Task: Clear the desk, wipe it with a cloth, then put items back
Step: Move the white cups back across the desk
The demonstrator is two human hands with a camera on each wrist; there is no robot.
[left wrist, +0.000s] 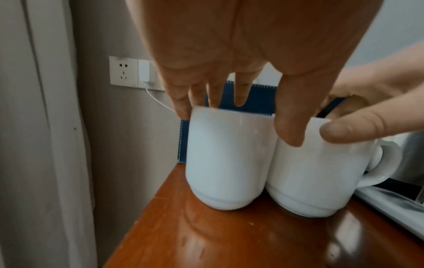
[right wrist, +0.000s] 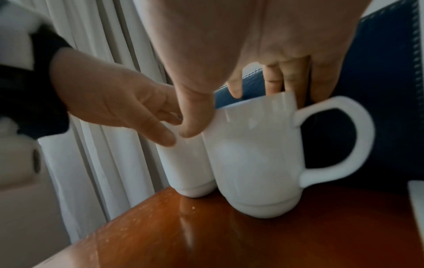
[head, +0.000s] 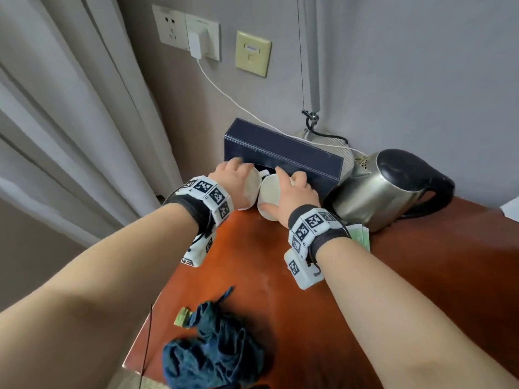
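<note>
Up at the back left corner of the desk [head: 280,276], the left hand [head: 236,183] grips the left white mug [left wrist: 229,159] from above, fingers [left wrist: 183,107] down over the far rim and thumb on the near side. Beside it the right hand [head: 295,192] holds the right white mug [right wrist: 252,154] the same way, thumb pressed on the near wall, fingers behind the rim. Both mugs stand upright on the reddish wood, touching each other, the right one's handle pointing right. Directly behind them a dark blue box [head: 283,155] lies along the wall, close against the mugs. A steel kettle [head: 387,189] with a black handle sits just right of the right hand, near that mug's handle, and a green packet [head: 361,234] shows beside the right wrist. Nearer the person, a crumpled blue cloth [head: 213,349] lies at the desk's front edge, with a small green wrapper [head: 182,317] just beside it. A white charger [head: 195,46] is plugged into the wall socket, its cable running down behind the box; pale curtains [head: 70,122] hang to the left
</note>
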